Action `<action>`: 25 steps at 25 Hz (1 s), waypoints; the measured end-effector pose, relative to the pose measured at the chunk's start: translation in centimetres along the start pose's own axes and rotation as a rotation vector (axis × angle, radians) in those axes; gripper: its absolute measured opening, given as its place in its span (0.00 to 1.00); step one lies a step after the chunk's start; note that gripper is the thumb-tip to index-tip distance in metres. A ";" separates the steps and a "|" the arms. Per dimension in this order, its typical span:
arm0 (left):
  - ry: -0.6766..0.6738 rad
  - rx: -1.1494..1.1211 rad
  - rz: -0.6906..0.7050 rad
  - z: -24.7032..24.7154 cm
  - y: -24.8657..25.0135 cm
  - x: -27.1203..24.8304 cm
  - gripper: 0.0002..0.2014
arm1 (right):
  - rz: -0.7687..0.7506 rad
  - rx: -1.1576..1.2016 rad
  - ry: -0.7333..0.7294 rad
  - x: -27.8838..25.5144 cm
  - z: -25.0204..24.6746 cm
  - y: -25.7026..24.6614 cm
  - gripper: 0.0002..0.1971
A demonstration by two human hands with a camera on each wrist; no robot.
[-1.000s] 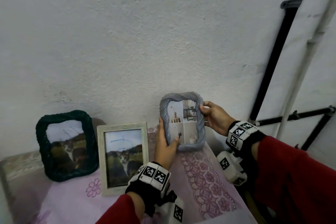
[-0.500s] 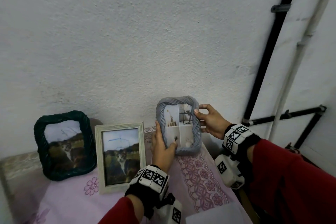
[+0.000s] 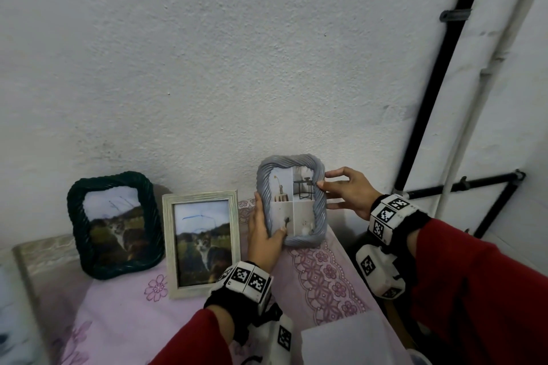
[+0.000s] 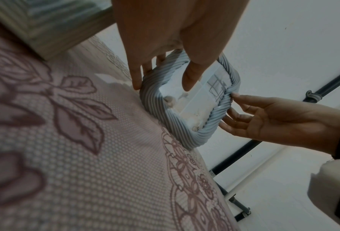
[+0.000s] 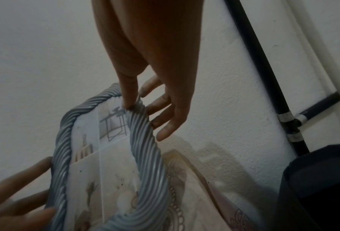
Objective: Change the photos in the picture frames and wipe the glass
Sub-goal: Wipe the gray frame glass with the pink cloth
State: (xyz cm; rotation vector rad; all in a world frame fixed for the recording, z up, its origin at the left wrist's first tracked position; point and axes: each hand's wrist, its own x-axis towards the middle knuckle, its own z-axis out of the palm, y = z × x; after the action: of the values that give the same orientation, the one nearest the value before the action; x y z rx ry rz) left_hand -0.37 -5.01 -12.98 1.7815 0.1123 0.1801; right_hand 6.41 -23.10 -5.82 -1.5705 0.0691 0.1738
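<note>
The grey rope-pattern frame (image 3: 292, 200) has been lowered over the last second, and its bottom edge is now seated on the pink tablecloth (image 3: 323, 275), upright near the wall. It is gripped at its lower left edge by the left hand (image 3: 264, 232), thumb across the glass and fingers behind. The upper right edge is pinched by the right hand (image 3: 345, 191) (thumb in front, remaining fingers spread loosely behind). The white-framed cat photo (image 3: 203, 241) stands just outboard of the left hand. Placement is judged nearly complete; release is considered the next step.
</note>
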 end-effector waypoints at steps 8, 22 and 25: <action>-0.060 -0.080 -0.088 -0.2 0.4 0.5 0.48 | 0.014 -0.104 0.009 -1.0 0.0 -0.4 0.12; -0.060 0.067 -0.019 -1.5 5.1 -1.6 0.33 | -0.100 -0.329 0.226 -4.1 1.3 -3.7 0.22; -0.063 -0.005 0.020 -2.4 6.8 -2.5 0.32 | -0.092 -0.228 0.188 -5.5 2.5 -5.0 0.16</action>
State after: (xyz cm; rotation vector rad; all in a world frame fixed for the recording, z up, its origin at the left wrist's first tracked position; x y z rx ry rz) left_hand -3.40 -4.64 -6.01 1.7822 0.0492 0.1386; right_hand 1.63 -20.96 -0.08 -1.8112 0.1271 -0.0409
